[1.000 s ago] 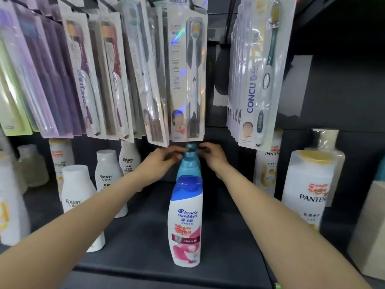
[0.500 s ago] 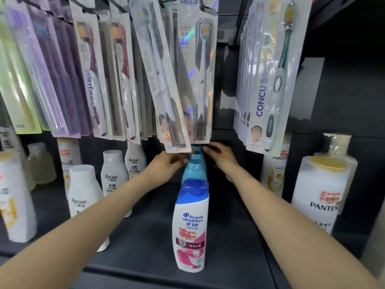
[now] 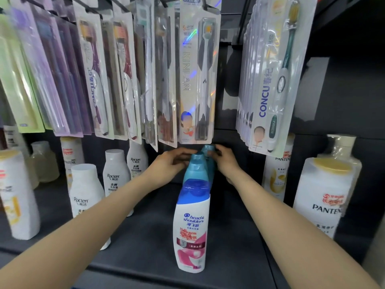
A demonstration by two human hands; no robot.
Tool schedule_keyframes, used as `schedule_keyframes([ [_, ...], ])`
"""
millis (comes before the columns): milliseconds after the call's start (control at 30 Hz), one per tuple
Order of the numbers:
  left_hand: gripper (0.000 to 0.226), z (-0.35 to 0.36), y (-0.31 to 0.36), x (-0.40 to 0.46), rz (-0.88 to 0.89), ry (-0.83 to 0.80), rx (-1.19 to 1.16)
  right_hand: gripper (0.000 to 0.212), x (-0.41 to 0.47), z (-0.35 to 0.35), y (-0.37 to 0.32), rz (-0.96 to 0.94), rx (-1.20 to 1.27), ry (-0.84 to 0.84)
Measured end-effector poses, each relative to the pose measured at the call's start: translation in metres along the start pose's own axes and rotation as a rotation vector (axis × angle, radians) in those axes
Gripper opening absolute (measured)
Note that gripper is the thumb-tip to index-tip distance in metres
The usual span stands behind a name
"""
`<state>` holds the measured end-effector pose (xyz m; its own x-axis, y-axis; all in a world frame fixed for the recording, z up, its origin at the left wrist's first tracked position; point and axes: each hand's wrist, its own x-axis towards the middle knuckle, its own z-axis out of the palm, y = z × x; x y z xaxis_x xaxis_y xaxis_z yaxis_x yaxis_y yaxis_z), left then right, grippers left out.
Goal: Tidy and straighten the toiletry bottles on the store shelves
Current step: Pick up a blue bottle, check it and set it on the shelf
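Left hand (image 3: 169, 163) and right hand (image 3: 226, 161) fingers curl around teal bottle caps (image 3: 206, 150) behind the near Head & Shoulders bottle (image 3: 191, 230).

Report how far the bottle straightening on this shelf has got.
Done, by the look of it: the front Head & Shoulders bottle stands upright, label forward, and the Raclen bottles stand in a row. In hand: the left hand and right hand hold the teal-capped bottles behind it, which sit slightly staggered. Left: lining those up; the Pantene bottle is untouched.
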<state>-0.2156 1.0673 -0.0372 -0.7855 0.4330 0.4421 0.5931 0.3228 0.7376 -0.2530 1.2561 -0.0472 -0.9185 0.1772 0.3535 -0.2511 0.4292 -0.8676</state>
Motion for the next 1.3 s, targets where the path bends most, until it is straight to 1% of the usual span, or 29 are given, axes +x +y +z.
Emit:
schedule_keyframes([
  [133, 0.037, 0.003, 0.004, -0.001, -0.032, 0.042, -0.004, 0.03, -0.017, -0.011, -0.006, -0.005, -0.07, 0.055],
  [267, 0.025, 0.002, 0.0, -0.004, -0.089, 0.133, 0.025, 0.028, -0.039, -0.021, -0.012, 0.005, -0.109, 0.138],
  [367, 0.021, -0.001, 0.005, -0.012, -0.112, 0.166, -0.008, 0.031, -0.064, -0.029, -0.023, 0.0, -0.13, 0.175],
  [467, 0.016, -0.005, 0.017, -0.029, -0.087, 0.233, -0.014, 0.038, -0.1, -0.036, -0.039, -0.061, -0.178, 0.206],
  [567, 0.011, -0.01, 0.028, -0.054, -0.03, 0.259, 0.026, 0.043, -0.141, -0.044, -0.055, -0.101, -0.259, 0.224],
  [733, 0.01, -0.014, 0.054, -0.1, 0.065, 0.257, 0.035, 0.034, -0.202, -0.054, -0.087, -0.108, -0.265, 0.301],
  [833, 0.013, -0.015, 0.071, -0.118, 0.106, 0.21, 0.034, 0.023, -0.233, -0.058, -0.108, -0.106, -0.135, 0.343],
  [933, 0.013, -0.012, 0.087, -0.135, 0.131, 0.143, 0.009, 0.015, -0.258, -0.056, -0.126, -0.055, 0.051, 0.311],
  [1033, 0.017, -0.007, 0.097, -0.152, 0.151, 0.07, -0.01, 0.014, -0.272, -0.05, -0.135, 0.03, 0.195, 0.282],
  [1100, 0.021, -0.004, 0.099, -0.162, 0.146, -0.016, -0.022, 0.014, -0.279, -0.043, -0.139, 0.086, 0.32, 0.275],
  [1200, 0.026, -0.008, 0.098, -0.172, 0.083, -0.164, -0.057, 0.015, -0.283, -0.034, -0.142, 0.122, 0.497, 0.253],
  [1300, 0.025, -0.022, 0.094, -0.182, 0.041, -0.279, -0.143, 0.015, -0.283, -0.03, -0.145, 0.135, 0.751, 0.23],
])
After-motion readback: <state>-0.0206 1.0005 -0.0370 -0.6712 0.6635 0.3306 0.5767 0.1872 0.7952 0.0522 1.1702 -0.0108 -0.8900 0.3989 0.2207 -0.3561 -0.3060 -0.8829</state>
